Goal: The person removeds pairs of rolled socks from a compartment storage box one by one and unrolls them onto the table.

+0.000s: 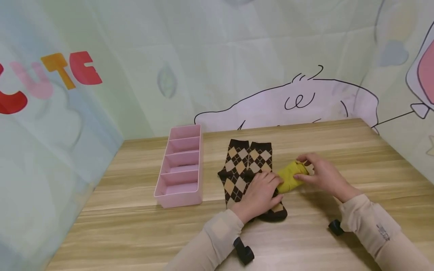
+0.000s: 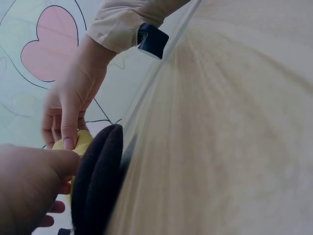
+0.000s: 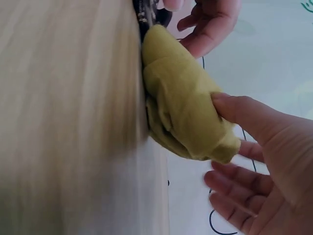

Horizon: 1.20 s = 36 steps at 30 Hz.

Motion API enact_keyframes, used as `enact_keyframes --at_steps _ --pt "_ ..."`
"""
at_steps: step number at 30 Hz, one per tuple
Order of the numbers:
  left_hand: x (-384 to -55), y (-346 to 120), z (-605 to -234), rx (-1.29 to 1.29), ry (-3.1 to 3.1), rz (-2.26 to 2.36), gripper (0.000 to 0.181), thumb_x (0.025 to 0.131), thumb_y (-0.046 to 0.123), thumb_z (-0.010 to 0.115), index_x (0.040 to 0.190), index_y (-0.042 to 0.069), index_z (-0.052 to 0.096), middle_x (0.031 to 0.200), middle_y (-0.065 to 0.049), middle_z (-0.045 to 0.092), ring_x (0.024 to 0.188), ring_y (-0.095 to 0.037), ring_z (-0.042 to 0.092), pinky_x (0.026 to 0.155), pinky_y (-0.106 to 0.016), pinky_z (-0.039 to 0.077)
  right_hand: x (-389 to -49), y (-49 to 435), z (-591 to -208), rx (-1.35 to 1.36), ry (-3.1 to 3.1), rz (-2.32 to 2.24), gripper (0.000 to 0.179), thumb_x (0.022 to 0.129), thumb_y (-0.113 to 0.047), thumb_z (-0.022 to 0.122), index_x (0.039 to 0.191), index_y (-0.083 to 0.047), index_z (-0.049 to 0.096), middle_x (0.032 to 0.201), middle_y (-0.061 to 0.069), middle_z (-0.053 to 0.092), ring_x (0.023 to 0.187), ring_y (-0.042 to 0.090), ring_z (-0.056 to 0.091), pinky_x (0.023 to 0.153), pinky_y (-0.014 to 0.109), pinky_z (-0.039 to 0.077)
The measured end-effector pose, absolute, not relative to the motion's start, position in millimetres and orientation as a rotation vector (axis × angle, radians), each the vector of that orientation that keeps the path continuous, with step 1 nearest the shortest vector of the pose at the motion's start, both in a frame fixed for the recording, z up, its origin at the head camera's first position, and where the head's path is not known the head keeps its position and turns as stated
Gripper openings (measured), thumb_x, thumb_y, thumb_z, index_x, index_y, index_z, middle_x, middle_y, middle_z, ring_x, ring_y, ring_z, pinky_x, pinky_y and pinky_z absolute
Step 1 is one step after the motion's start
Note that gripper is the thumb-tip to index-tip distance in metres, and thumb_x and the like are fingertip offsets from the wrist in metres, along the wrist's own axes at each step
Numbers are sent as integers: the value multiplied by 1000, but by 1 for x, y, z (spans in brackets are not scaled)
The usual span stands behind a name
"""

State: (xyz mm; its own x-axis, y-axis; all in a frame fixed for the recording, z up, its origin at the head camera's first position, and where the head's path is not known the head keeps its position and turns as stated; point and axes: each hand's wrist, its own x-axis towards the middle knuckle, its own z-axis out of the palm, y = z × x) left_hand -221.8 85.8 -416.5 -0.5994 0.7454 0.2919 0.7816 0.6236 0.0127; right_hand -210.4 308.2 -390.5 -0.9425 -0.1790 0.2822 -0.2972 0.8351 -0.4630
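A rolled-up yellow sock bundle (image 1: pixel 291 176) lies on the table at the right edge of a pair of brown argyle socks. My right hand (image 1: pixel 327 177) pinches its right end, thumb on the near side; the right wrist view shows the thumb pressing the yellow cloth (image 3: pixel 186 98). My left hand (image 1: pixel 259 192) lies over the argyle socks (image 1: pixel 234 184), its fingertips at the yellow bundle's left end. Those socks lie flat side by side, cuffs away from me, partly hidden under that hand. In the left wrist view, dark sock toes (image 2: pixel 100 176) stand out beside the left thumb.
A pink box (image 1: pixel 179 190) with several compartments in a row stands left of the socks. The wooden tabletop (image 1: pixel 135 222) reaches back to a printed cloth backdrop (image 1: pixel 152 56). A black strap piece (image 1: pixel 243 251) hangs at the left cuff, another (image 1: pixel 335 227) at the right.
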Motion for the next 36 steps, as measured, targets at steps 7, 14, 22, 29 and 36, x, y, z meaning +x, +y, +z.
enact_keyframes --at_steps 7,14,22,29,36 --pt "-222 86 -415 -1245 -2591 -197 41 91 41 61 124 17 60 124 4 61 115 -12 53 100 -27 41 -213 303 -395 593 -2529 584 38 70 -6 83 102 -4 62 110 17 60 101 35 58 83 52 50" --pt "-222 86 -416 -1237 -2590 -190 40 92 41 60 125 17 60 124 4 60 115 -12 53 101 -27 41 -213 304 -397 680 -2504 509 24 69 -5 82 89 -7 68 102 13 66 97 31 59 82 49 50" --pt "-222 86 -415 -1215 -2601 -220 42 92 39 60 127 16 58 128 3 59 119 -12 52 104 -28 40 -212 309 -398 663 -2638 481 31 70 -17 84 96 -6 70 98 11 67 93 30 62 82 50 51" --pt "-223 86 -415 -1175 -2593 -274 42 91 37 62 127 16 57 127 3 59 120 -13 52 104 -29 40 -209 308 -399 666 -2779 420 50 67 -29 86 107 -3 69 107 16 63 97 33 60 87 52 50" --pt "-223 86 -414 -1166 -2589 -299 42 90 36 64 126 17 58 127 3 59 120 -12 52 105 -29 41 -211 304 -402 698 -2714 348 45 67 -26 85 101 -2 70 114 17 61 105 35 56 92 53 45"
